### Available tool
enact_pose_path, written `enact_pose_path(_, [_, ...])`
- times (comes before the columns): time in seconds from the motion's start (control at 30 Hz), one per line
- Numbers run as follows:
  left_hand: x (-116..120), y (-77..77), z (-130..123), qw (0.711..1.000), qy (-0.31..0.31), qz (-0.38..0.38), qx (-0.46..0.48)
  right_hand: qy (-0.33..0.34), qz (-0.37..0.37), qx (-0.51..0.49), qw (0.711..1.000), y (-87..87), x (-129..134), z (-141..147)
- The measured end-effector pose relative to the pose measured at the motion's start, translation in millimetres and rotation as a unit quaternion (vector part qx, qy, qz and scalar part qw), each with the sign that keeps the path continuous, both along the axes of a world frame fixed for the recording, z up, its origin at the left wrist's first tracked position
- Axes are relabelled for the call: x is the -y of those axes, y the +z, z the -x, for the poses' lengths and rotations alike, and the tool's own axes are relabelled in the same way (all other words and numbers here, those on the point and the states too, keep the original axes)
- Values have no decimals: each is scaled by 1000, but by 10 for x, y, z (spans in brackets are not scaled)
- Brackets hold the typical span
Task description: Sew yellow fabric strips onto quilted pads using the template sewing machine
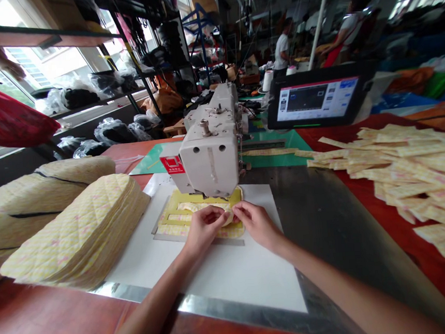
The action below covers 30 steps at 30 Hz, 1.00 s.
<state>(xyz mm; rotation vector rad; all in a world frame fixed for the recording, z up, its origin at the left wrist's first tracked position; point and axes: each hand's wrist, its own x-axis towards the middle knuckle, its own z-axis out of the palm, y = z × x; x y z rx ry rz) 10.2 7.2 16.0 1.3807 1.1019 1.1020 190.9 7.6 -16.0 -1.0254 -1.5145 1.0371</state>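
Note:
My left hand [203, 228] and my right hand [259, 224] meet just below the head of a white sewing machine [211, 165]. Thumb and fingers of both are pinched on a pale yellow fabric strip [229, 216], partly hidden by the fingertips. Under them lies a quilted yellow fabric panel [230, 232] with a slotted yellow template [172, 218] over it. Another pale strip [190, 206] shows along the template's upper slot. A clear plate edge [174, 238] borders the panel, on a white sheet [252, 284].
Left of the sheet stands a stack of quilted panels [76, 232], with tied bundles [53, 187] behind. Many loose fabric strips [413, 166] are heaped at right. A lit control screen [317, 96] stands behind the machine's right side. Two people [282, 50] are farther back.

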Motion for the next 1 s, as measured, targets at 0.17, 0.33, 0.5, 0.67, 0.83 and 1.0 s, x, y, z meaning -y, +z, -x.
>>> enact_pose_path(0.17, [28,9,-15,999,13,26,30,6,24,-42,999,13,-10,8])
enact_pose_path(0.33, [61,10,-16,998,21,-66,-9,28,73,-116,990,52,-51,10])
enact_pose_path(0.5, [190,12,-41,905,-34,-367,-213,7,131,-249,960,132,-64,-43])
enact_pose_path(0.67, [226,8,12,710,-83,-575,-398,-15,170,-350,921,177,-60,-84])
enact_pose_path(0.83, [66,50,87,627,-42,-594,-503,-8,196,-367,909,180,-71,-93])
enact_pose_path(1.0, [-96,66,105,599,-67,-596,-531,-4,201,-375,905,181,-77,-101])
